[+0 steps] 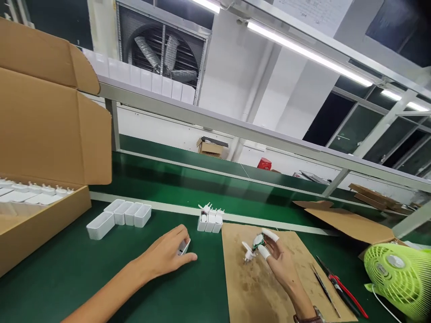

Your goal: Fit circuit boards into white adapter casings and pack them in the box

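Observation:
My left hand [170, 251] is closed around a white plastic housing [184, 247] on the green table; most of the housing is hidden by the fingers. My right hand [281, 262], with white covers on its thumb and a finger, pinches a small green circuit board [258, 241] above the brown cardboard sheet [249, 291]. A white plug piece with prongs [248, 252] hangs beside the board. Between and beyond my hands stand several white housings with pronged pieces in them [210, 222]. Open white housings [101, 225] are grouped at the left.
An open cardboard box [50, 213] of white plug adapters stands at far left. Tweezers [325, 289] lie on the sheet's right side, near red-and-black pliers [343, 287]. A lime-green fan [393, 278] is at far right, before another cardboard box [350, 222]. A shelf rail [235, 123] crosses above.

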The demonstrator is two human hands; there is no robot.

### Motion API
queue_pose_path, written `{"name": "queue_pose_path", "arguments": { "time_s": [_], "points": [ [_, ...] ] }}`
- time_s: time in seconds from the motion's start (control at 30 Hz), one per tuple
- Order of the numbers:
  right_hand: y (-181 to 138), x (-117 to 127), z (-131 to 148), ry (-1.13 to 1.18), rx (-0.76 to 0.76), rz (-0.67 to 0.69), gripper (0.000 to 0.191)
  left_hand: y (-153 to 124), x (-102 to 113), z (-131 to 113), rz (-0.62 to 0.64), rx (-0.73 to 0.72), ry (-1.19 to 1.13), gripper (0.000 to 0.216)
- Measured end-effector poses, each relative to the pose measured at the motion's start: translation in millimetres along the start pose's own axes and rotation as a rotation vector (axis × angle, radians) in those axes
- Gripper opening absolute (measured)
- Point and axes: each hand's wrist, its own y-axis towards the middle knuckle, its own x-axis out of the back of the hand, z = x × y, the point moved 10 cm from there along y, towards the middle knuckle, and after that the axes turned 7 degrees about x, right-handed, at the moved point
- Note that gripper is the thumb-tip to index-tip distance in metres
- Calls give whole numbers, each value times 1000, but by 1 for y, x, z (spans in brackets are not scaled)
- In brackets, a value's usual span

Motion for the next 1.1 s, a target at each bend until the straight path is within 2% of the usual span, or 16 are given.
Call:
{"name": "queue_pose_path", "arguments": {
  "time_s": [0.07,0.17,0.27,0.33,0.4,0.47,0.6,0.7,0.93,1.1],
  "points": [
    [-2,-19,17,120,7,55,65,-5,-5,3,57,-10,-62,36],
    [-6,-68,45,272,18,191,62,-13,-12,10,67,-49,-161,36],
    [-12,-132,73,153,98,395,56,-19,-9,23,-29,-58,-198,34],
    [-18,-173,85,46,148,544,56,-22,-3,33,-88,-51,-204,44],
    [-20,-202,91,-10,170,661,61,-24,3,43,-117,-26,-211,57],
    [-18,-218,93,-44,175,726,68,-26,8,53,-125,15,-216,64],
    [-14,-227,84,-212,183,824,82,-26,13,60,-102,63,-222,69],
    [-20,-228,71,-331,227,876,81,-26,12,60,-85,72,-223,71],
    [-37,-217,54,-255,232,869,69,-27,4,71,0,151,-220,77],
    [-32,-212,77,-168,316,754,67,-25,2,74,40,178,-222,91]
  ]
}}
